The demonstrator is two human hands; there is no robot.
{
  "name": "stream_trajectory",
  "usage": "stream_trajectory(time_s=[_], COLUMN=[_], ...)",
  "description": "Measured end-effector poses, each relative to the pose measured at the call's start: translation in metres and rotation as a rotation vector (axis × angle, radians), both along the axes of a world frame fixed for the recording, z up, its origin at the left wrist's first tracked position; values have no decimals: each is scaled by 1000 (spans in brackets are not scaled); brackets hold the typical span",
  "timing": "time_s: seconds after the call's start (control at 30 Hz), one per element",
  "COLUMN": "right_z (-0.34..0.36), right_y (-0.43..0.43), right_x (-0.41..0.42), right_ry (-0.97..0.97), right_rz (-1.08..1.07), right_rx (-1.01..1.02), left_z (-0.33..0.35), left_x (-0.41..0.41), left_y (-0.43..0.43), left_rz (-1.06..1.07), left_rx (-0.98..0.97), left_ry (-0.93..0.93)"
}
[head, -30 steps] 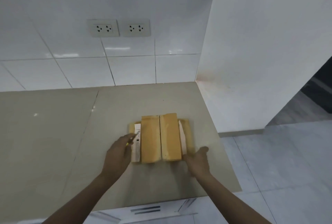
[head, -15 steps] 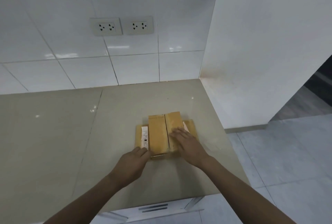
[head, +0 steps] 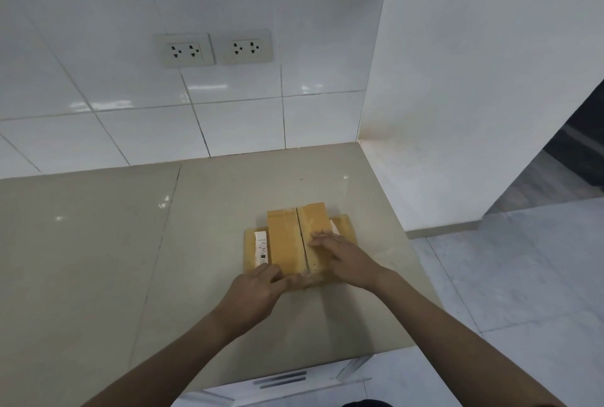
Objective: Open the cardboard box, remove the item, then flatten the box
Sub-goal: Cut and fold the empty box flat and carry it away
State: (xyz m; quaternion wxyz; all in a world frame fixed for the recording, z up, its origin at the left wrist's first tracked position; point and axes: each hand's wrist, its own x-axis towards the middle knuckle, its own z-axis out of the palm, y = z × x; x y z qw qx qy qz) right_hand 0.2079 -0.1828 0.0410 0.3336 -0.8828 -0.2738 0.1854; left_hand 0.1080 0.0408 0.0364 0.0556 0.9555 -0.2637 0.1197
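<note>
The cardboard box (head: 295,240) lies flat on the beige worktop (head: 130,243), flaps closed. The right hand (head: 343,258) presses open-palmed on its right flap; the left hand (head: 255,295) pinches its near edge.

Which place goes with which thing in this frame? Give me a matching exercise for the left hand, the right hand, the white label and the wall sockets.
Things:
1. left hand
2. right hand
3. white label
4. wall sockets

Places:
A. on the tiled wall above the counter
B. flat on the right top flap of the cardboard box
C. at the box's near edge, by the centre seam
D. on the box's left side panel

Pairs: 1-C, 2-B, 3-D, 4-A
</note>
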Motion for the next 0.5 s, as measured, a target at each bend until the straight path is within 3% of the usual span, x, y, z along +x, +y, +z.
stream_trajectory(time_s=[0.23,0.37,0.5], right_z=[5,-1,-10], right_y=[1,7,13], right_x=[-1,-8,-18], right_ry=[-4,-182,-406], right_rz=[115,100,62], right_rx=[-123,-287,-199], left_z=[-1,5,-10], left_x=[-7,-8,-27], left_y=[7,5,11], left_rz=[42,59,-1], left_rx=[-124,-241,-119], left_ry=[-13,-38,-92])
